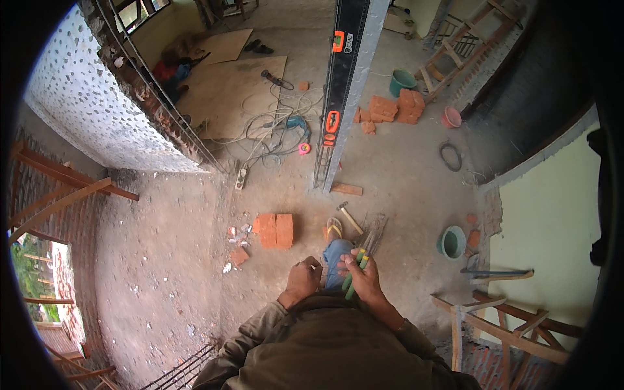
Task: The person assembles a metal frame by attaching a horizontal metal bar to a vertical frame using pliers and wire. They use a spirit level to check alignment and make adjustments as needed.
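My right hand (367, 281) is closed around a tool with two green, yellow-ended grips (349, 286), like pliers; its jaws do not show. My left hand (304, 279) is beside it, in front of my body, with curled fingers; anything in them is too small to make out. Just beyond the right hand is a bundle of thin grey wires (377, 227); whether it touches the hand I cannot tell. A hammer (351, 218) lies on the floor near my sandalled foot (334, 229). Ahead, a black spirit level (335, 84) with orange vials stands against a grey post (358, 78).
Red bricks (276, 231) are stacked left of my foot, with more bricks (408, 107) farther right. A teal drill (298, 125) lies among tangled cords. Buckets (452, 242) and wooden trestles (513, 328) are at the right. Another person (170, 71) is low at the far left.
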`<state>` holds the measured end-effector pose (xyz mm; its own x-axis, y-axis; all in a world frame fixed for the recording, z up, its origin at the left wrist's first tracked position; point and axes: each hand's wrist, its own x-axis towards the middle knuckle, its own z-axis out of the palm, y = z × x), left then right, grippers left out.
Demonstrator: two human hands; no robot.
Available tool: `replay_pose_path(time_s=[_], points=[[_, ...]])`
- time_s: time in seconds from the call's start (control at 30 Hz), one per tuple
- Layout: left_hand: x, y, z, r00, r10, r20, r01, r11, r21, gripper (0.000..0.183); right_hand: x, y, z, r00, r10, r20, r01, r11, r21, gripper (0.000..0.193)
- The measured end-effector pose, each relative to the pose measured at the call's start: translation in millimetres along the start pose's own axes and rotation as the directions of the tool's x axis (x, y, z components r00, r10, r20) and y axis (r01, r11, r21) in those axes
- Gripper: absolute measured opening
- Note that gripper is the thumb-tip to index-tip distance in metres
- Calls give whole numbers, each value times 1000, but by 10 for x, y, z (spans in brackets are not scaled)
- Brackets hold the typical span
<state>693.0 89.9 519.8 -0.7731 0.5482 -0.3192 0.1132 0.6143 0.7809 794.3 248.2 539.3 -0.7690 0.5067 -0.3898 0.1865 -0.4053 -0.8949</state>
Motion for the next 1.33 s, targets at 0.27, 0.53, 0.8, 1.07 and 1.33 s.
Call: replay_pose_path(time_s=[0.27,0.53,0.8,1.07,1.33], points=[[67,13,-95,997,-75,-26,66,966,-252,21,39,-87,-12,994,10,107,8,986,-168,29],[89,232,-130,996,47,-79,-58,986,-154,22,122,-66,165,991,-85,103,110,956,-273,25],[184,-56,34,897,-388,212,300,181,-937,11,210,-25,148,995,-94,11,94,995,36,26],[117,-183,-22,867,-277,415,429,-14,-903,17,157,-70,109,973,213,93,-229,949,218,11],[116,-226,-197,852,-305,426,373,-217,-902,20,262,110,-78,937,337,90,-333,788,518,19]])
